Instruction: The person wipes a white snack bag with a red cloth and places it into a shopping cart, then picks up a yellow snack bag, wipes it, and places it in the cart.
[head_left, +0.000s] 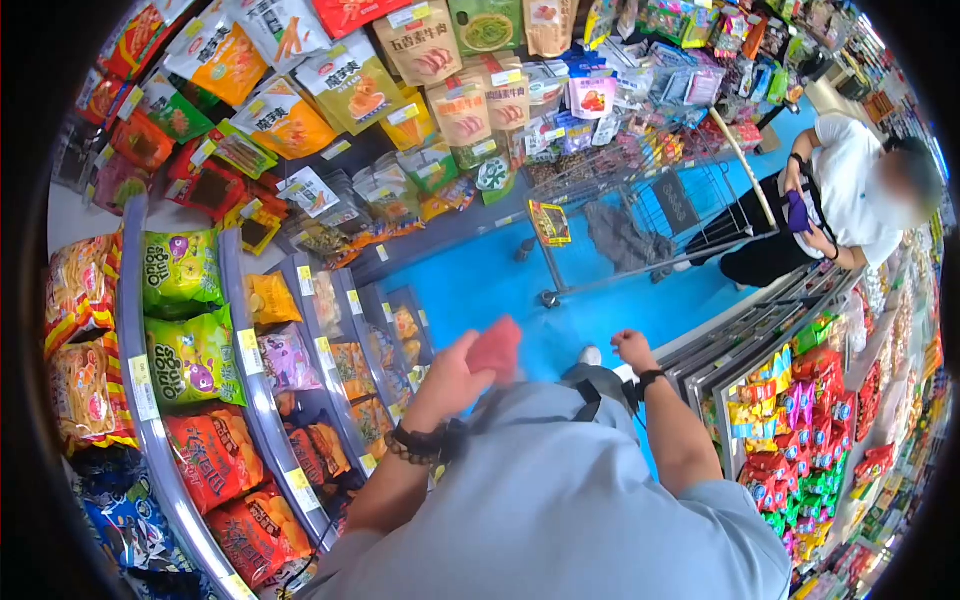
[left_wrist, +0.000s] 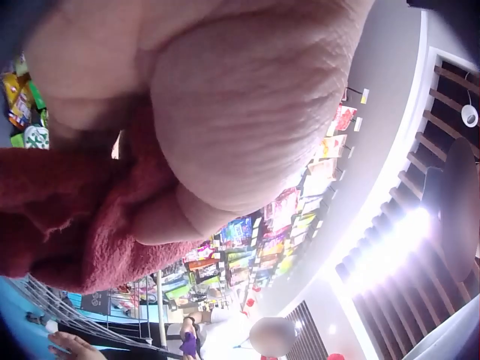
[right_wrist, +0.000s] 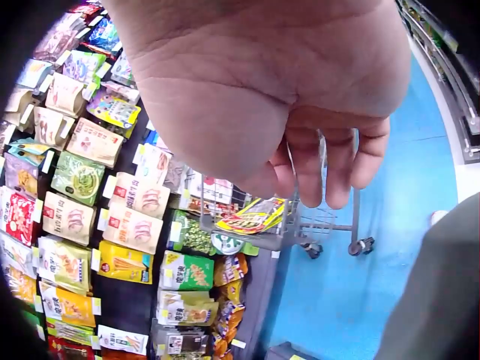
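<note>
My left hand grips a bunched red cloth in front of my waist. In the left wrist view the cloth hangs in folds between the thumb and the fingers, which it partly hides. My right hand hovers on the other side of my body, holding nothing. Its fingers bend loosely below the palm in the right wrist view. Nearest to the left hand are the snack shelves, with bagged snacks such as a green bag.
A wire shopping cart stands ahead on the blue floor. Behind it another person holds a purple cloth. Hanging snack packets line the far wall, and a rack of colourful bags is at right.
</note>
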